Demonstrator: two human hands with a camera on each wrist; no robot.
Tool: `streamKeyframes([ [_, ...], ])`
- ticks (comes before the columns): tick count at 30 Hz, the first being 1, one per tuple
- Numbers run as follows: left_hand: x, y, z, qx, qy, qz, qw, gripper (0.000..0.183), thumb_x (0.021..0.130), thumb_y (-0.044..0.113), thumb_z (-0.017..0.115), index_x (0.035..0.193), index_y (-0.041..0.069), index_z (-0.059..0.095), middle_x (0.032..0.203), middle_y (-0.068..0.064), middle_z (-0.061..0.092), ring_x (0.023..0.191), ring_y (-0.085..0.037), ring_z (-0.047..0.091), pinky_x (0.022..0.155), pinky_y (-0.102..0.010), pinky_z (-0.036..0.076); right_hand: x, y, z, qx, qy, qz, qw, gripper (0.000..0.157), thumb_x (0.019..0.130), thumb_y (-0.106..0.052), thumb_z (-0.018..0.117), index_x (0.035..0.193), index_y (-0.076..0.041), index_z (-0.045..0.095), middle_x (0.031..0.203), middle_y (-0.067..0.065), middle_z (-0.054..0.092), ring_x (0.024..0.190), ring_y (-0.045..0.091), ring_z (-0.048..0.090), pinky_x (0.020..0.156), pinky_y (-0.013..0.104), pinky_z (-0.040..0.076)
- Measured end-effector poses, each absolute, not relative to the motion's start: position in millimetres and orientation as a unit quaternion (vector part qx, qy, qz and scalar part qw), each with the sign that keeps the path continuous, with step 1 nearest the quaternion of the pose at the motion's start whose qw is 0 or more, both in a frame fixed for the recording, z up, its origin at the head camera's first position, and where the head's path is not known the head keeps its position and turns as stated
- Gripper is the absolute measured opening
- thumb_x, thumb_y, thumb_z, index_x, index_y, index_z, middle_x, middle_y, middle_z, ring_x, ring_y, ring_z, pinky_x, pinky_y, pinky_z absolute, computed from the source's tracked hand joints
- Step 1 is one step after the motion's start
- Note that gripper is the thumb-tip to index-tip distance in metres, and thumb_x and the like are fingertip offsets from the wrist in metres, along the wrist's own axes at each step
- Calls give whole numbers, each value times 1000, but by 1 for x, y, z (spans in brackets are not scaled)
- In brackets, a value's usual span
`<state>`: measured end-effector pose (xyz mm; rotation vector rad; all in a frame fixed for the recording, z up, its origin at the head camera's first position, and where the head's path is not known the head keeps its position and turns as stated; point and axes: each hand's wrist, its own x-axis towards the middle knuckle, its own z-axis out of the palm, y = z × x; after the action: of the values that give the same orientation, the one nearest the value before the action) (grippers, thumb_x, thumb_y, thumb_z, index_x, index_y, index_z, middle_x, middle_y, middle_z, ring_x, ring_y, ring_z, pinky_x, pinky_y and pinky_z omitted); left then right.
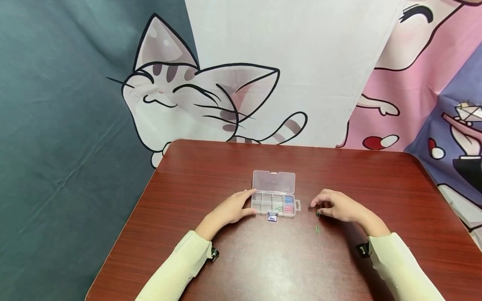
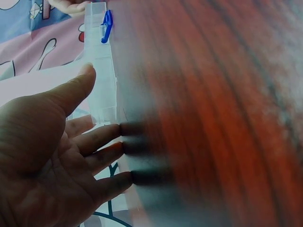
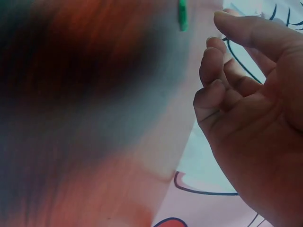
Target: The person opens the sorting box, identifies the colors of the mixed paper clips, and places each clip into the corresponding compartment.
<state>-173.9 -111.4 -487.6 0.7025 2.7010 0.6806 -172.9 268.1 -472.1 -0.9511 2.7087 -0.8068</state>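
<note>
A clear plastic compartment box (image 1: 266, 203) stands on the table with its lid (image 1: 274, 182) raised at the back. Small blue pieces (image 1: 288, 200) fill its back-right compartment, pink ones (image 1: 288, 209) the front-right, and green (image 1: 277, 208) shows beside the pink. My left hand (image 1: 231, 209) rests at the box's left end, thumb by the front corner, fingers spread and fairly straight. My right hand (image 1: 339, 205) hovers right of the box, fingers loosely bent with a gap to the thumb. Just below that thumb is a green paper clip (image 1: 318, 214); another green paper clip (image 1: 317, 229) lies nearer.
A blue latch (image 1: 272, 217) juts from the box's front edge, and a clear hanging tab (image 1: 298, 205) from its right end. The brown wooden table (image 1: 241, 259) backs onto a hanging cloth (image 1: 301, 50) printed with cartoon figures.
</note>
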Motion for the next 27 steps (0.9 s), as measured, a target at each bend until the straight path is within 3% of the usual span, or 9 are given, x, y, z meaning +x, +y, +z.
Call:
streamKeyframes([
  [9, -173, -111, -488, 244, 932, 234, 130, 72, 97, 39, 68, 156, 11, 39, 154, -17, 47, 144, -34, 41, 119, -47, 34, -173, 273, -483, -330, 907, -251, 74, 29, 83, 5, 76, 96, -20, 75, 94, -5, 62, 83, 11, 56, 72, 29, 49],
  [20, -173, -110, -487, 244, 933, 232, 129, 72, 97, 39, 69, 156, 12, 39, 154, -17, 47, 144, -35, 42, 119, -47, 34, -176, 275, -486, -341, 910, -230, 59, 16, 84, -7, 81, 83, -19, 71, 86, -7, 57, 80, 9, 55, 72, 29, 49],
  [27, -173, -111, -488, 242, 932, 235, 129, 71, 97, 38, 68, 157, 13, 39, 154, -17, 46, 144, -34, 41, 119, -46, 34, -175, 272, -482, -330, 916, -215, 75, 18, 85, -4, 78, 81, -18, 67, 85, -7, 55, 79, 9, 52, 71, 28, 48],
])
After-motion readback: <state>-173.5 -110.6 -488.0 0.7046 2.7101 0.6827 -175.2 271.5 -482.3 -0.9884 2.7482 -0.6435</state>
